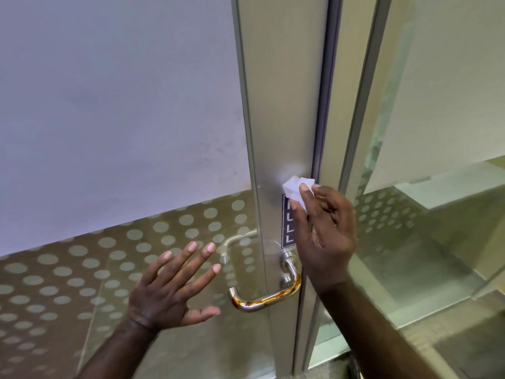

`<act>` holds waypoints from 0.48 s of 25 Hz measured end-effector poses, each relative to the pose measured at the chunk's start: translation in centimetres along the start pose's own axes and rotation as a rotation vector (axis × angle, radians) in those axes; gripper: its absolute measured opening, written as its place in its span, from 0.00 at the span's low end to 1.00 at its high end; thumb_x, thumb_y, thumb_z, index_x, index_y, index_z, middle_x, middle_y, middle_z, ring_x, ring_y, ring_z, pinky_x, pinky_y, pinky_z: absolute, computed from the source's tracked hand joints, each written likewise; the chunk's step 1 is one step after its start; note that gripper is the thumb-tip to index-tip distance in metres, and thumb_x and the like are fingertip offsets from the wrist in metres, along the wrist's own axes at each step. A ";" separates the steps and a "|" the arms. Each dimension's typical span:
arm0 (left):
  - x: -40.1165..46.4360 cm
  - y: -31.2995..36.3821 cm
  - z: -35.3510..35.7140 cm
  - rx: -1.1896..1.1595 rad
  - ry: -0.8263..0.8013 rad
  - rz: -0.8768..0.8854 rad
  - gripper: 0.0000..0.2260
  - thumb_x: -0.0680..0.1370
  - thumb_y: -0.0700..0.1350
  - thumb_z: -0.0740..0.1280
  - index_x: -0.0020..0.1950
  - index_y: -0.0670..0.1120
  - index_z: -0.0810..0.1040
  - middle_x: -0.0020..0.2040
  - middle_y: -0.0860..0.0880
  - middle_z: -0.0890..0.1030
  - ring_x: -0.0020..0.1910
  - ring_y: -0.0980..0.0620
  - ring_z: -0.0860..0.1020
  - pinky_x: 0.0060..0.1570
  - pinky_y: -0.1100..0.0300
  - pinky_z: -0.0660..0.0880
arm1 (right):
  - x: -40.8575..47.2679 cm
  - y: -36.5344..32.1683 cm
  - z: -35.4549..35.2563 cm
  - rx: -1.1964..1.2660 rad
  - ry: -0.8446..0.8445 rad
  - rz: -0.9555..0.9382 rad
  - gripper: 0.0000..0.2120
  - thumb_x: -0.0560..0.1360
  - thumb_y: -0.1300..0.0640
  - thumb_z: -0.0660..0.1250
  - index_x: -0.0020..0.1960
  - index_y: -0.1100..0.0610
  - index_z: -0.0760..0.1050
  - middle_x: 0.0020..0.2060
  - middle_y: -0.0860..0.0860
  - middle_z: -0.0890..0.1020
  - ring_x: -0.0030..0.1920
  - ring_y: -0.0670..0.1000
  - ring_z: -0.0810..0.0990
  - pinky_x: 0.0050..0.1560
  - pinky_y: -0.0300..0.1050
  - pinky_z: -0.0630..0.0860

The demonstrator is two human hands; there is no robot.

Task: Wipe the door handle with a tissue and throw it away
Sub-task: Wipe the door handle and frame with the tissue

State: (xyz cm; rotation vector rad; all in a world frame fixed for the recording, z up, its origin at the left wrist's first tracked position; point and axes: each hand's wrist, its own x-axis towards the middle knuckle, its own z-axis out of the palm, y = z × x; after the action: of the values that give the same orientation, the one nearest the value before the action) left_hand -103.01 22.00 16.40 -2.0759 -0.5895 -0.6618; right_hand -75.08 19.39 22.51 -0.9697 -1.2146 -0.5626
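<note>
A silver lever door handle (pixel 263 299) sticks out from the metal door stile, smeared with a brown-orange stain along its bar. My right hand (pixel 323 231) is above the handle, pinching a crumpled white tissue (pixel 296 190) between thumb and fingers, against the stile just over a dark "PULL" sign (pixel 288 228). My left hand (pixel 175 285) hovers to the left of the handle with fingers spread, holding nothing and not touching the handle.
The door stile (pixel 284 105) borders a frosted glass panel (pixel 109 105) with a dotted lower band. A second handle shows through the glass (pixel 235 242). To the right stands a fixed glass pane (pixel 437 187) in its metal frame.
</note>
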 end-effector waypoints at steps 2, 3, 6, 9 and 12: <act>0.1 0.0 -0.1 -0.026 0.005 -0.006 0.33 0.75 0.72 0.58 0.70 0.51 0.71 0.69 0.46 0.74 0.74 0.46 0.66 0.71 0.50 0.58 | 0.8 -0.1 1.1 -0.018 0.022 0.009 0.10 0.74 0.67 0.72 0.55 0.68 0.80 0.47 0.62 0.81 0.47 0.57 0.81 0.50 0.48 0.80; 0.1 0.0 0.0 -0.034 0.008 -0.010 0.33 0.75 0.72 0.58 0.69 0.50 0.72 0.69 0.46 0.74 0.74 0.46 0.66 0.71 0.50 0.58 | 1.0 -0.2 1.7 -0.042 0.033 0.007 0.09 0.74 0.67 0.72 0.54 0.68 0.81 0.46 0.62 0.82 0.45 0.59 0.82 0.47 0.51 0.80; 0.0 0.1 0.1 -0.041 0.016 -0.012 0.34 0.74 0.73 0.57 0.70 0.50 0.72 0.69 0.47 0.75 0.75 0.47 0.65 0.70 0.49 0.58 | 1.0 -0.5 2.6 -0.128 0.072 0.015 0.08 0.74 0.68 0.71 0.52 0.66 0.82 0.44 0.59 0.83 0.40 0.60 0.80 0.45 0.50 0.77; -0.1 0.0 0.3 -0.045 0.030 -0.004 0.35 0.74 0.74 0.57 0.70 0.50 0.71 0.69 0.47 0.75 0.75 0.46 0.65 0.69 0.49 0.59 | 0.4 -0.8 2.7 -0.189 0.079 0.053 0.08 0.74 0.69 0.71 0.53 0.66 0.81 0.46 0.58 0.84 0.41 0.60 0.79 0.50 0.43 0.74; -0.1 0.0 0.3 -0.056 0.038 -0.006 0.35 0.74 0.74 0.56 0.69 0.50 0.71 0.69 0.46 0.75 0.73 0.46 0.67 0.69 0.49 0.59 | -1.0 -1.7 3.0 -0.174 0.077 0.128 0.10 0.73 0.71 0.70 0.53 0.65 0.81 0.46 0.59 0.84 0.44 0.58 0.78 0.49 0.47 0.76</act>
State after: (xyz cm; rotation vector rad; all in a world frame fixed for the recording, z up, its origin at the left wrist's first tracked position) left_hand -103.00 22.21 16.21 -2.1098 -0.5620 -0.7275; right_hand -78.26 21.00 22.25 -1.1535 -1.0394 -0.6058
